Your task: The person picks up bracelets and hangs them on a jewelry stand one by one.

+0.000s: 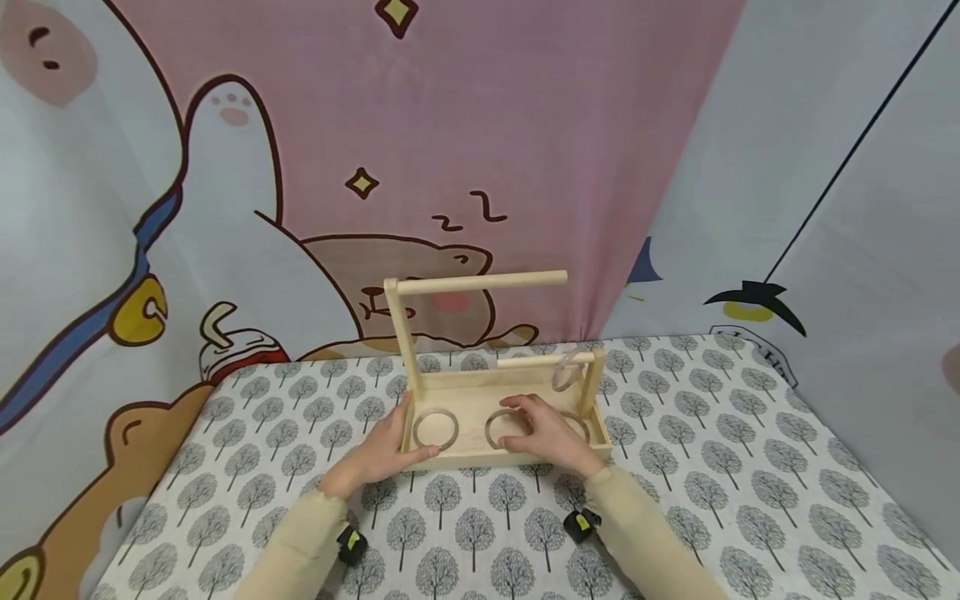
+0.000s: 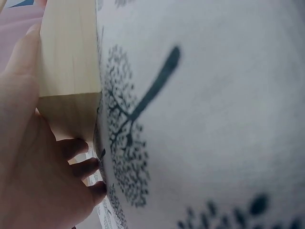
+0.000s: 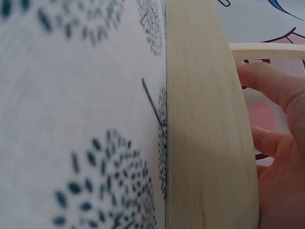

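A pale wooden tray (image 1: 468, 457) stands on the patterned cloth, with a tall post and bar at its left and a lower one at its right. Round the tray's left end, my left hand (image 1: 386, 446) holds on, thumb over the front rim and fingers beside the end wall. Flat inside at the left lies a greyish ring (image 1: 416, 425). My right hand (image 1: 547, 433) reaches over the front wall, thumb and fingers spread across the middle ring (image 1: 487, 429). Partly behind that hand is another ring (image 1: 579, 423). One more ring (image 1: 557, 377) hangs on the lower bar (image 1: 525, 362).
The tall bar (image 1: 483, 282) spans above the tray from the left post (image 1: 405, 342). Tree-printed cloth (image 1: 750, 467) covers the table on all sides of the tray. A cartoon-printed curtain (image 1: 600, 150) rises behind the table's back edge.
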A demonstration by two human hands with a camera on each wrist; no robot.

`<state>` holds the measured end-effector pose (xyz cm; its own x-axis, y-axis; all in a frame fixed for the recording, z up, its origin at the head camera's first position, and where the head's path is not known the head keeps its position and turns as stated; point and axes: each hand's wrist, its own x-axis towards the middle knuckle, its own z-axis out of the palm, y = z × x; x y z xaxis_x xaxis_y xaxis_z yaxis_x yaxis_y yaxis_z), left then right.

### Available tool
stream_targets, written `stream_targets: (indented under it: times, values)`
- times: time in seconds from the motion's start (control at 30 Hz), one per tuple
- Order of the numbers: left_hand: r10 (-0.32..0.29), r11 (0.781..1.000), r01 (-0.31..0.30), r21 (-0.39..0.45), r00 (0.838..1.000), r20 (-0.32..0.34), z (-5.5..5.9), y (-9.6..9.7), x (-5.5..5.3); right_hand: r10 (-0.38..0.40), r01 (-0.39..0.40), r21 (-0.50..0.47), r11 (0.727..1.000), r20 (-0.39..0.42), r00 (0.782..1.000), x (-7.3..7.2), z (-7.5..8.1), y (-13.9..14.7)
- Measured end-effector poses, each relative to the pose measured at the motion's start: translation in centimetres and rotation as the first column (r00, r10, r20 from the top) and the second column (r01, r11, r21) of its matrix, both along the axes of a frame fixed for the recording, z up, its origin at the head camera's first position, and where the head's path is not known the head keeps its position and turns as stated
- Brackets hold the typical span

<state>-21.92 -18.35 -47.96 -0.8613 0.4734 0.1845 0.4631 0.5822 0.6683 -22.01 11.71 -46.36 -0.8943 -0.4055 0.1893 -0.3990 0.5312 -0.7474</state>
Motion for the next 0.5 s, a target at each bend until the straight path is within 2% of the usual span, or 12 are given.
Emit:
stream_targets:
  times: [0.23,0.33,0.5]
  values:
    - [0.024,0.998,-0.022,-0.052,0.999,0.029,0.3,0.0,0.0,0.041,-0.041,0.012,0.999,0.012,0.999,-0.6,-0.1,-0.3]
    - [0.038,0.997,-0.035,-0.071,0.998,0.043,0.0,-0.1,-0.1,0.052,-0.052,0.026,0.998,0.025,0.998,-0.7,-0.1,-0.5]
    - [0.032,0.999,-0.032,-0.044,0.999,0.012,-0.4,-0.1,-0.1,0.088,-0.089,0.035,0.995,0.039,0.995,-0.9,0.0,-1.0]
